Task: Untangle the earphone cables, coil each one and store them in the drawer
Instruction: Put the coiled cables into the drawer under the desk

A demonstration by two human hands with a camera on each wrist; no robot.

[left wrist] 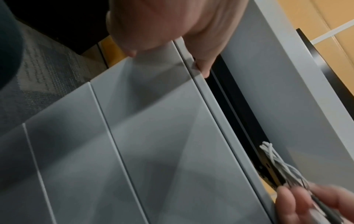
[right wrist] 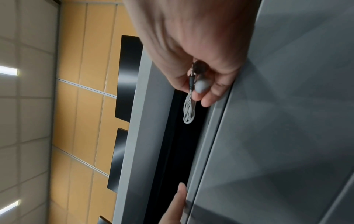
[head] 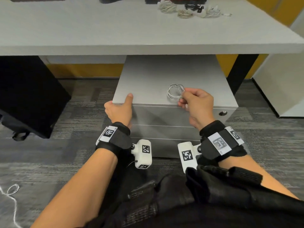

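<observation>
A grey drawer cabinet stands under the desk. My left hand grips the left end of the top drawer front, thumb lying on the cabinet top. In the left wrist view its fingers hook over the drawer's upper lip into a narrow dark gap. My right hand pinches a coiled white earphone cable just above the cabinet's front edge. The right wrist view shows the coil hanging over that gap, with an earbud and plug held in the fingers.
Several more bundled cables lie at the back right of the grey desk. A black bag sits on the carpet to the left, and a black desk leg stands to the right. A white string lies on the floor.
</observation>
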